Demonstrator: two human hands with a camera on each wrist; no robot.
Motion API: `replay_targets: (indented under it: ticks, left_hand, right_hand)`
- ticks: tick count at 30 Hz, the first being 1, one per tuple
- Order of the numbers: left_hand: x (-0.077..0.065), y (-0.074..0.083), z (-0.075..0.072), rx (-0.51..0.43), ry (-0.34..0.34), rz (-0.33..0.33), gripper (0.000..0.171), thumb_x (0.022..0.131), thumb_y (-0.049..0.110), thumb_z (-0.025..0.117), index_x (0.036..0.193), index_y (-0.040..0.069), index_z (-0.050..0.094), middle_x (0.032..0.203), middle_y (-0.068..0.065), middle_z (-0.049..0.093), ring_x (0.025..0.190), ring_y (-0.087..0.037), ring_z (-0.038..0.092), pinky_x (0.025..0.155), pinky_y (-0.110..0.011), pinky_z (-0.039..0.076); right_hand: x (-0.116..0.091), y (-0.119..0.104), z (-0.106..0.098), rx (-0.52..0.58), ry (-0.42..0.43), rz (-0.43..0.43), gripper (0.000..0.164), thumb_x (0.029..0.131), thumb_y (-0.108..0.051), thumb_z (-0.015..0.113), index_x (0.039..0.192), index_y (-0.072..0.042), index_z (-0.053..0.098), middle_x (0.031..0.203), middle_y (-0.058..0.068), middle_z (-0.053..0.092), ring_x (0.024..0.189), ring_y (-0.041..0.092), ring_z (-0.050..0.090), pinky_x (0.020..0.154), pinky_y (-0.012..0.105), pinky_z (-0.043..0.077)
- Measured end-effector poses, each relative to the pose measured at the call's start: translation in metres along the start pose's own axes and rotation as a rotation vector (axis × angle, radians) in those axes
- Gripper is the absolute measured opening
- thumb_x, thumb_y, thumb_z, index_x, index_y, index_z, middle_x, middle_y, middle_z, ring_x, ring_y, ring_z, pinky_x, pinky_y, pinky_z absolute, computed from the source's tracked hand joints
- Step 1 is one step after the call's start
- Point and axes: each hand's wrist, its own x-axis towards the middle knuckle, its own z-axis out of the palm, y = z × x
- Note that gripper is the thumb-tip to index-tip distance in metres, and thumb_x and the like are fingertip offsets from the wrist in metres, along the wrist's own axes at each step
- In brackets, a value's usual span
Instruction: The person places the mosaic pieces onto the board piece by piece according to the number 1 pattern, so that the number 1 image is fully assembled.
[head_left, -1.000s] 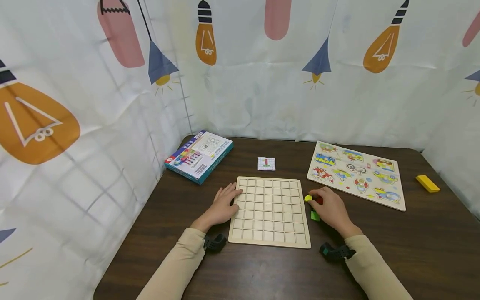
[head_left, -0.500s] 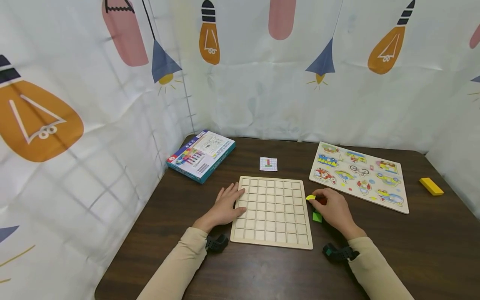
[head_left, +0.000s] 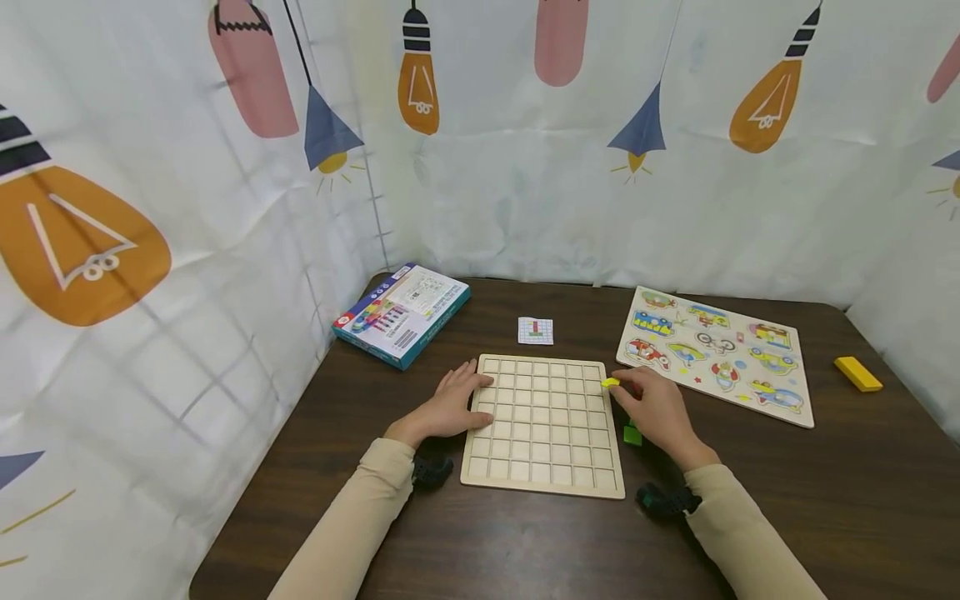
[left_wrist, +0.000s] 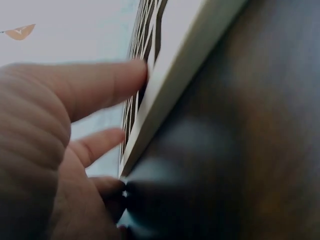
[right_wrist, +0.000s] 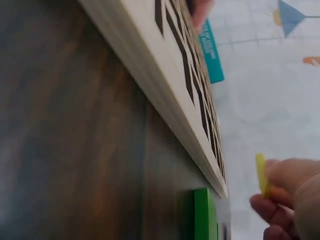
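A wooden grid board (head_left: 540, 492) with square cells lies at the middle of the table. My left hand (head_left: 448, 407) rests at its left edge, thumb and fingertips on the rim in the left wrist view. With thumb and fingers my right hand (head_left: 657, 413) pinches a small, thin yellow piece (head_left: 611, 382), which overlaps the board's upper right rim in the head view. The right wrist view shows this yellow piece (right_wrist: 261, 172) raised above the table. Green blocks (head_left: 632, 435) lie below the right hand, beside the board's right edge, partly covered by the hand.
A small card (head_left: 536, 331) with a coloured grid pattern lies behind the board. At the back left is a blue-and-white box (head_left: 403, 315). A picture puzzle board (head_left: 712, 354) lies back right, with a yellow block (head_left: 858, 374) farther right. Printed curtains surround the table's back.
My right hand has lifted the yellow piece and carried it left and away from me, to the board's right rim. My left hand stays at the left edge.
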Motion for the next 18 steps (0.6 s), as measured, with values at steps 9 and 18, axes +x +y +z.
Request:
replay_targets:
  ticks: [9, 18]
  left_hand:
    - [0.010, -0.015, -0.006, -0.082, -0.033, 0.037, 0.050, 0.086, 0.033, 0.075, 0.126, 0.010, 0.055, 0.162, -0.018, 0.006, 0.150, -0.031, 0.000, 0.120, -0.053, 0.000]
    - [0.020, -0.021, -0.004, -0.048, 0.047, 0.030, 0.039, 0.086, 0.042, 0.074, 0.112, 0.017, 0.060, 0.163, -0.013, 0.014, 0.150, -0.027, 0.007, 0.121, -0.050, 0.002]
  right_hand:
    - [0.022, -0.030, 0.014, 0.140, -0.068, -0.012, 0.022, 0.091, -0.024, 0.071, 0.109, -0.011, 0.072, 0.092, 0.002, 0.061, 0.067, 0.017, 0.045, 0.055, 0.029, 0.037]
    - [0.045, -0.048, 0.041, 0.244, -0.175, 0.026, 0.022, 0.093, -0.024, 0.069, 0.112, -0.013, 0.072, 0.104, 0.004, 0.063, 0.073, 0.019, 0.048, 0.058, 0.031, 0.040]
